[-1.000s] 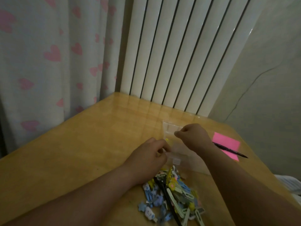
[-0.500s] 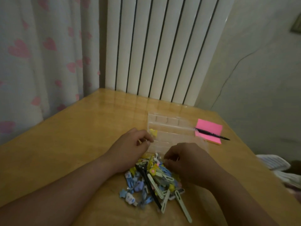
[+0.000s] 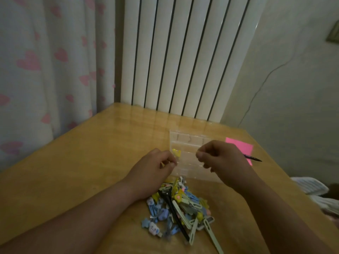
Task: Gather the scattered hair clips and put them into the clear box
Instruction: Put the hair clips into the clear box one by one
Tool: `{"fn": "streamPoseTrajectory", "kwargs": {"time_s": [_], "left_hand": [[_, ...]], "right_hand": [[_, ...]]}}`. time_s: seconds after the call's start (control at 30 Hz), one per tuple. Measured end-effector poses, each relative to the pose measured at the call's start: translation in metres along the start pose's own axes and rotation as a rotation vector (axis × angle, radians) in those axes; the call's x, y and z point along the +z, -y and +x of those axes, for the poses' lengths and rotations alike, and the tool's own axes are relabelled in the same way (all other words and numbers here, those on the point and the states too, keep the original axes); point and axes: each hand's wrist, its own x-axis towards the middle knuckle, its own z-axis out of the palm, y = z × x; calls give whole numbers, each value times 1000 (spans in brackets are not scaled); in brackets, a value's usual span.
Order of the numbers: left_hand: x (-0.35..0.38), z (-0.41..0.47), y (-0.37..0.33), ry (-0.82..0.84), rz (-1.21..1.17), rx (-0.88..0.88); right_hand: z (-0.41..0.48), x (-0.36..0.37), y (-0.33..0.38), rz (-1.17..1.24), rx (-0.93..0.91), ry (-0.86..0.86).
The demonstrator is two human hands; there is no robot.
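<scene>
The clear compartment box [image 3: 189, 143] lies flat on the wooden table. A yellow hair clip [image 3: 177, 153] sits in one of its left compartments. My left hand [image 3: 156, 167] rests at the box's left edge, fingers curled and pinching that edge. My right hand [image 3: 218, 156] hovers over the box's right half with thumb and fingertips pinched together on a small hair clip that is mostly hidden. The pile of hair clips [image 3: 179, 206], blue, yellow, pale green and black, lies just in front of the box between my forearms.
A pink sticky-note pad [image 3: 240, 147] with a dark pen [image 3: 254, 158] across it lies right of the box. A white radiator [image 3: 183, 55] stands behind the table, a heart-print curtain [image 3: 45, 70] on the left. White fabric [image 3: 311, 187] lies beyond the table's right edge.
My right hand dipped into the clip pile half a second ago and has risen back over the box, pinched. My left hand stayed at the box's left edge.
</scene>
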Motion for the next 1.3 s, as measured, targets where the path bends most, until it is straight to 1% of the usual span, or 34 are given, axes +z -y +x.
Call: {"fn": "streamPoseTrajectory", "kwargs": {"time_s": [0.07,0.23,0.4,0.5,0.63,0.73,0.83,0.9,0.97,1.03,1.13,1.2,1.23,1.3], "left_hand": [[0,0,0,1,4,2],[0,0,-2,3,-21,7],[0,0,1,8,-10,5],[0,0,2,2,-1,10],[-1,1,1,8,-10,9],[-1,1,0,13,-20,5],[-2,1,-1,16,-9,2],[-2,0,-3,17,-4,-2],[-3,-1,-3,14,-1,-3],[-3,-2,-3,13,6,-5],[-2,-3,-4,4,-2,-13],[-3,-3,-4,-8,-15,-23],[-3,-3,-4,-13,-17,-25],[-4,-3,-4,-13,-19,-27]], "right_hand": [[20,0,4,11,37,-24],[73,21,9,-6,156,43],[102,54,10,-158,205,156],[107,63,7,-208,218,165],[94,58,0,-172,154,46],[73,44,-5,-120,79,-101],[43,30,-7,-121,-23,-264],[21,21,-6,-92,-88,-300],[1,12,-3,-25,-106,-211],[-17,8,-2,2,-78,-50],[-29,9,-10,-132,-37,140],[-32,10,-12,-225,-43,284],[-33,10,-12,-251,-48,339],[-34,10,-9,-275,-57,393]]}}
